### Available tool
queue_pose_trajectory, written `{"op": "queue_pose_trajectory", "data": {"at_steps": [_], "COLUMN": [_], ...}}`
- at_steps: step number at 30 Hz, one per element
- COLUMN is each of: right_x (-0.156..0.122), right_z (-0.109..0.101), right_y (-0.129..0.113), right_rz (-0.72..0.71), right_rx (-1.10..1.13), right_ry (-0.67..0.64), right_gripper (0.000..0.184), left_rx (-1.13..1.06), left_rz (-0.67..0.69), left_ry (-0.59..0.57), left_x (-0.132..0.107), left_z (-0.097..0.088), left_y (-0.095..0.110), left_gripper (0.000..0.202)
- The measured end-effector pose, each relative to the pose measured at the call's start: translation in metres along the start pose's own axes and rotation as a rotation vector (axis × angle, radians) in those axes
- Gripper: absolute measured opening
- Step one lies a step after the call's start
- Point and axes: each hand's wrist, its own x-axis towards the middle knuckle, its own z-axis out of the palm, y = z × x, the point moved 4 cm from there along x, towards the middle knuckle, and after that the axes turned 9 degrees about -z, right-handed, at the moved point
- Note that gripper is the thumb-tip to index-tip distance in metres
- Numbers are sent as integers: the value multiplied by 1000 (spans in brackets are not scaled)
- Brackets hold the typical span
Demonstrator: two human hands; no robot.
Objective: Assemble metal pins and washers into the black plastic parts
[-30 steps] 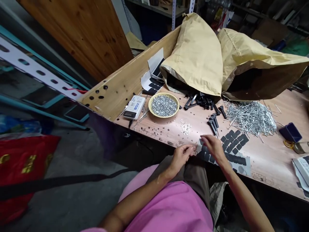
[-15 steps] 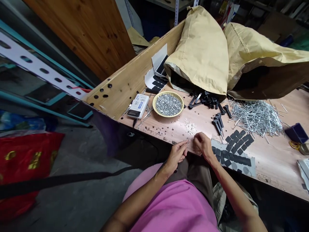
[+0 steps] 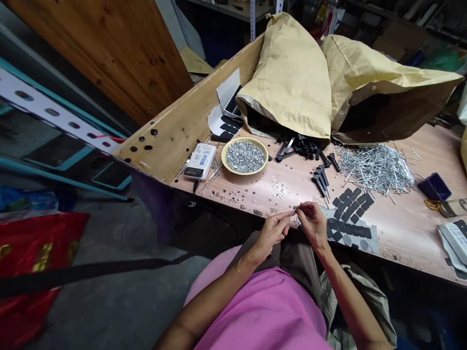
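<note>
My left hand (image 3: 273, 235) is closed on a thin metal pin (image 3: 293, 213) that sticks out from its fingertips at the table's front edge. At the pin's free end, the fingers of my right hand (image 3: 313, 224) are pinched together; whatever they hold is too small to make out. Just beyond the hands lies a loose patch of small silver washer-like rings (image 3: 279, 188). A yellow bowl (image 3: 224, 164) full of small metal pieces stands behind them. To the right, a grey sheet with black rounded pads (image 3: 352, 231) lies close to my right hand.
A heap of long silver pins (image 3: 377, 167) lies at the right, with black plastic parts (image 3: 320, 180) left of it. Two large paper sacks (image 3: 288, 73) (image 3: 365, 63) rest behind. A white box-shaped device (image 3: 200, 161) and a dark blue cup (image 3: 435, 186) stand on the table.
My right hand has come up from beside the table edge and now meets the end of the pin. My left hand has shifted slightly right. The view has turned a little to the right.
</note>
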Motion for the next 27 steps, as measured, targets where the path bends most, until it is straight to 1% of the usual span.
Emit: {"op": "queue_pose_trajectory", "data": {"at_steps": [3, 5, 7, 8, 10, 16, 20, 23, 25, 27], "right_x": [-6, -11, -14, -15, -15, -12, -15, -17, -19, -20], "right_z": [-7, -10, -15, -18, -24, -45, -55, -59, -60, -61], "right_y": [-6, -11, -12, -11, -8, -2, -3, -5, -9, -15], "right_rz": [-166, -294, -345, -332, -261, -9, 93, 102, 39, -55], "right_rx": [-173, -256, -283, -280, -242, 31, 115, 104, 42, -49], "right_ry": [-57, -102, -127, -134, -159, -314, -382, -377, -380, -388], "right_gripper": [9, 13, 16, 17, 17, 27, 33, 37, 37, 37], "left_rx": [13, 34, 75, 101, 150, 234, 253, 282, 297, 324], "left_rz": [-30, -50, -57, -56, -48, -85, -70, -29, -3, 50], "left_ry": [-39, -64, -85, -96, -122, -216, -252, -265, -271, -247], "left_x": [-3, -5, -6, -7, -8, -10, -13, -15, -15, -16], "left_z": [4, 7, 8, 9, 10, 17, 23, 26, 27, 29], "left_y": [0, 0, 0, 0, -1, -5, -5, -5, -6, -5], "left_gripper": [67, 69, 69, 69, 67, 62, 61, 57, 53, 44]}}
